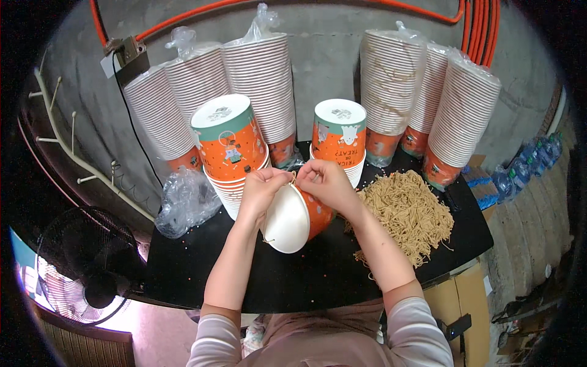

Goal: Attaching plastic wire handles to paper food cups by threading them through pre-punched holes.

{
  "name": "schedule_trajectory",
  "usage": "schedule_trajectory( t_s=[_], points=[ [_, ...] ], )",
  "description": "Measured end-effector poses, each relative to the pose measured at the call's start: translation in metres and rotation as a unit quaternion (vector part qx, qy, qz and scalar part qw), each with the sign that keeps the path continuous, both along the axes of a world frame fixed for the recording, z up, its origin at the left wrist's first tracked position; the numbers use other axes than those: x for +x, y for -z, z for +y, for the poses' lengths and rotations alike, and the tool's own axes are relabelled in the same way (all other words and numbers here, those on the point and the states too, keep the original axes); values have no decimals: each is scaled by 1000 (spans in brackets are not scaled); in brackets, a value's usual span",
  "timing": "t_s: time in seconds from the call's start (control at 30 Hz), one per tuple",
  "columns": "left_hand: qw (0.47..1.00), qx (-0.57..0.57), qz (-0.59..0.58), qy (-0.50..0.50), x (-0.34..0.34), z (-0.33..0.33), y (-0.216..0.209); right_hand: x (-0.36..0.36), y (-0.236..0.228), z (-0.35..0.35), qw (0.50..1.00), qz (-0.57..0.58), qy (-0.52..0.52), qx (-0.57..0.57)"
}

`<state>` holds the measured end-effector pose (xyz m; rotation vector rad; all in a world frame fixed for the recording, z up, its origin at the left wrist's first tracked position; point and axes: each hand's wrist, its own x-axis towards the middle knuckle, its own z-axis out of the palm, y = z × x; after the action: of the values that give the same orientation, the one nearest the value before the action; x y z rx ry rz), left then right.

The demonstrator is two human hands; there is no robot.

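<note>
Left hand (262, 191) and right hand (330, 186) meet at rim of tilted orange cup (320, 217), fingertips pinching thin string (293, 177). Tan string pile (413, 217) on black table (281, 284), right. Upside-down cup stacks behind: left stack (229, 150), right stack (338, 137). Crumpled plastic bag (186, 205) beside left stack. Fan (92, 263) lower left.

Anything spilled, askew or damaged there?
On the right, the innermost tall white bucket stack in clear plastic shows brownish streaks, unlike its neighbours; cause unclear. A crumpled clear plastic bag lies at left on the black table, resembling discarded wrapping; the tangled tan cord pile trails loose strands.
</note>
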<state>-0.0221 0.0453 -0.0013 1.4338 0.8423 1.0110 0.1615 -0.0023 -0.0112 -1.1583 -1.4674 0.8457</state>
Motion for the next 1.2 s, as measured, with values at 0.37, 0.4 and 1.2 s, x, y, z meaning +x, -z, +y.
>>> schedule_trajectory(
  t_s=[0.37, 0.4, 1.2],
  points=[
    [1000, 7, 11, -9, 2, -3, -1, -5, 11, 10, 988, 153, -24, 19],
    [1000, 8, 9, -9, 2, -3, -2, -5, 10, 11, 985, 173, -25, -2],
    [989, 139, 8, -47, 7, 10, 16, -7, 6, 8, 976, 180, -32, -118]
  ],
)
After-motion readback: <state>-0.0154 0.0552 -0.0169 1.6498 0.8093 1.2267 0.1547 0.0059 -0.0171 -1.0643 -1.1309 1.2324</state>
